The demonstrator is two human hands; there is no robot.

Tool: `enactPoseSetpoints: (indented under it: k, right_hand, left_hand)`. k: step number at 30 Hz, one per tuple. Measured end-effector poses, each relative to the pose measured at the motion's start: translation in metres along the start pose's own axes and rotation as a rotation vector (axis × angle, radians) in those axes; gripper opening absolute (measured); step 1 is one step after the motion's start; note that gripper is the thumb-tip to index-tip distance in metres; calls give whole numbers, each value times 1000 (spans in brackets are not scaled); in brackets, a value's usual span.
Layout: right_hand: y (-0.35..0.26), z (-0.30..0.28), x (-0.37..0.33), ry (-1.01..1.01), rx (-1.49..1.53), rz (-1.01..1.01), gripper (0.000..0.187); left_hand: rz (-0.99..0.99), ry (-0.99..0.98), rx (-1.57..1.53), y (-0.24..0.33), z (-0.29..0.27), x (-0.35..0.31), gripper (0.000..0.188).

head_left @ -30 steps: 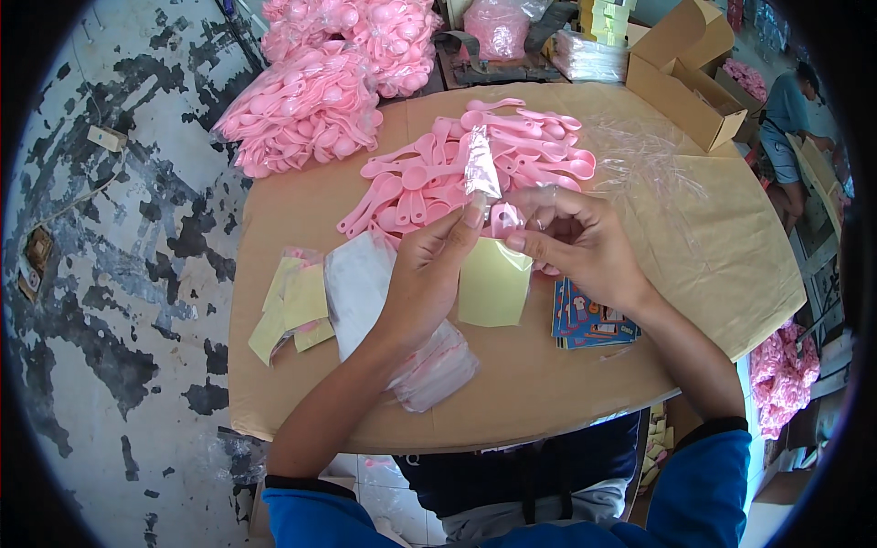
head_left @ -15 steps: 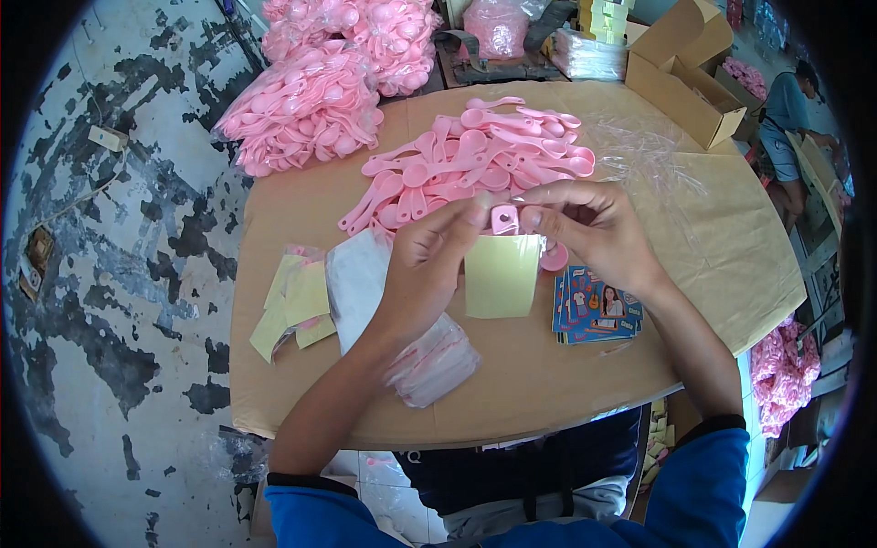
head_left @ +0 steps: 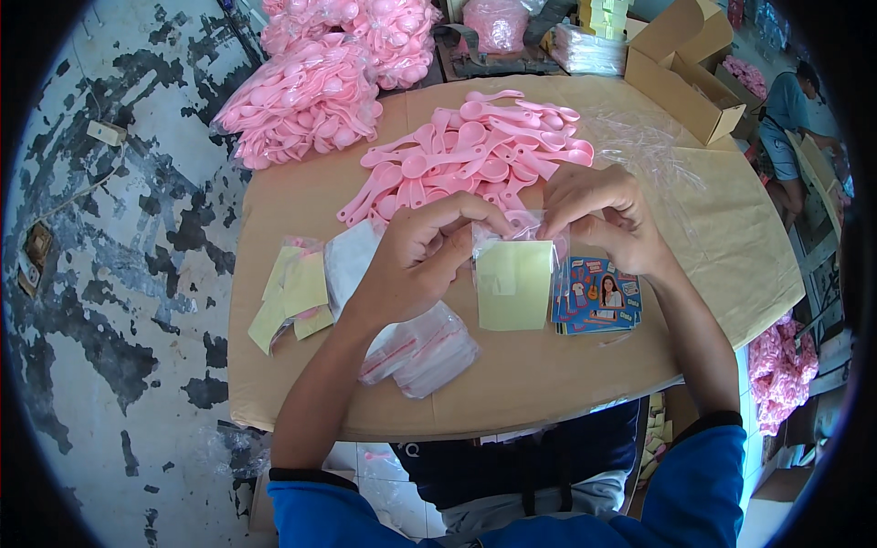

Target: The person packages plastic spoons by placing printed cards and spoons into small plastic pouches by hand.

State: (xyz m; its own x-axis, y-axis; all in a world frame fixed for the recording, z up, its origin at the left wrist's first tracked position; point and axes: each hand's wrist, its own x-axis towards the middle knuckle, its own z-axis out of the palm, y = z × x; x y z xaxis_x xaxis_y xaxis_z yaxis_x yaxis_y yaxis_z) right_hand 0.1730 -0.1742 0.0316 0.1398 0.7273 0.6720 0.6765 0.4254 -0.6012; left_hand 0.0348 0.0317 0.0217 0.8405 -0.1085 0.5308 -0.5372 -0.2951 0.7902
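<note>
Above the middle of the table, my left hand and my right hand each pinch an upper side of a small clear plastic bag. A pale yellow card sits in the bag, hanging flat between my hands. Something pink shows dimly through the plastic near its top. Just beyond my fingers lies a heap of pink plastic spoons. Beside my right wrist rests a small pile of blue printed cards. A stack of clear bags lies by my left forearm, which partly covers it.
Packets with yellow cards lie at the table's left. Large bags of pink spoons stand at the back left. An open cardboard box is at the back right, near loose clear plastic strips. Another person sits at far right.
The pink handle end that showed between my fingertips is now only dimly visible behind plastic. My hands have moved apart, and the bag with the yellow card is spread wider and slightly lower.
</note>
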Motion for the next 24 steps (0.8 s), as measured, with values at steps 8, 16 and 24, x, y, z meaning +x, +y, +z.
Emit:
enactPoseSetpoints:
  k: [8,16,24]
  right_hand:
    - [-5,-1,1,-4,-131,-37,22]
    - [-5,-7,1,30,-414,-52,20]
    - [-25,48,21,252,-391,162,35]
  left_hand:
    - [-166,-52,-178,2,-5,-5,9]
    - [-214,40,-63,1,8,-3,27]
    - [28,420,-172,1,-58,8,22]
